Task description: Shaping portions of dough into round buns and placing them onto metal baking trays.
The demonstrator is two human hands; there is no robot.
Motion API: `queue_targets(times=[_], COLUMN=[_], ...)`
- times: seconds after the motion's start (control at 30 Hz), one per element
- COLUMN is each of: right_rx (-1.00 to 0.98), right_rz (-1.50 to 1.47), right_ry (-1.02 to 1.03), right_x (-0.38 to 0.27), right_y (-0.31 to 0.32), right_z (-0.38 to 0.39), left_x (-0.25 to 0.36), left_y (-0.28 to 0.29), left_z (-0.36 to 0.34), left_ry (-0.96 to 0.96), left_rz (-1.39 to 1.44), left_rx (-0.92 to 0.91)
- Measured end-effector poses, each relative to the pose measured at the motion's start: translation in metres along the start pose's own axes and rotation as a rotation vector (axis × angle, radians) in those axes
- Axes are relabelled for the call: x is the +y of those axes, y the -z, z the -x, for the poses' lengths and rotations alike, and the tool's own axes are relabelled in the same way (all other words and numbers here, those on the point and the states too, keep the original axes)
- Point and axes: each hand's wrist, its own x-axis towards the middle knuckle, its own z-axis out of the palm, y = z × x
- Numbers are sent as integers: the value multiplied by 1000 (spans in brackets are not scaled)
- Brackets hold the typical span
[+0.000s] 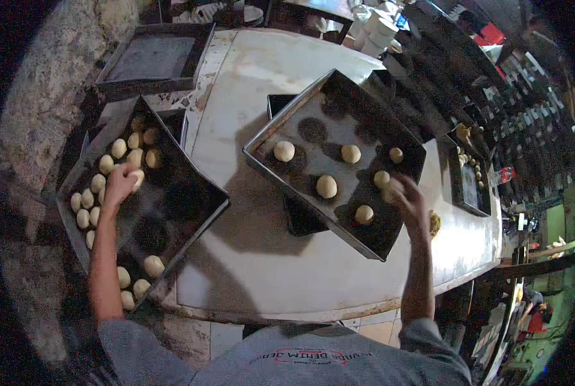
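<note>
Dough balls (326, 186): lying in two dark metal trays, crowded along the far-left side of the left tray (184, 199), with a smaller group at its near corner; set well apart in the right tray (313, 161).

Left hand (121, 182): reaching up from lower left with forearm almost straight, over the left tray's crowded side. Fingers bent downward against a ball; cannot tell if pinching it or only touching.

Right hand (411, 201): reaching over the right tray's right wall, forearm steep, fingers aimed up-left, just beside a ball. Blurred at the fingertips; cannot tell whether the grip is spread or closed.

Raised walls on both trays. Bare tray floor to the right of the left hand, out to the rim. Strip of pale worktop (326, 283) between trays, curved at its near edge. Yellowish lump (435, 223) on it, just outside the right tray.

Balls mostly round, so without clear heading; a few at left slightly oval. Both trays turned cornerwise to the body; right one with long axis from upper left to lower right.
</note>
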Motion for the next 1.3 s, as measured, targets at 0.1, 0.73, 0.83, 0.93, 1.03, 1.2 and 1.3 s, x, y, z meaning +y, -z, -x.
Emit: queue_targets(times=[0.1,0.73,0.83,0.93,1.03,1.2,1.3], right_rx=[-131,220,292,477,618,723,458], right_rz=[-152,248,-74,-266,-466,-826,-894], right_ry=[-82,544,119,-16,-348,-455,-407], right_x=[1,5,31,101,133,145,179], right_y=[-63,80,149,211,224,266,280], right_z=[-82,32,170,303,381,415,398], left_x=[87,366,424,491,515,554,556], left_y=[16,-152,-261,-345,-391,-398,-430], left_z=[83,258,322,417,500,553,541], left_ry=[-30,-693,-839,-1149,-647,-606,-566], left_rz=[489,974,845,767,974,655,679], left_rx=[-407,-1424,-1290,-590,-1011,-1466,-1876])
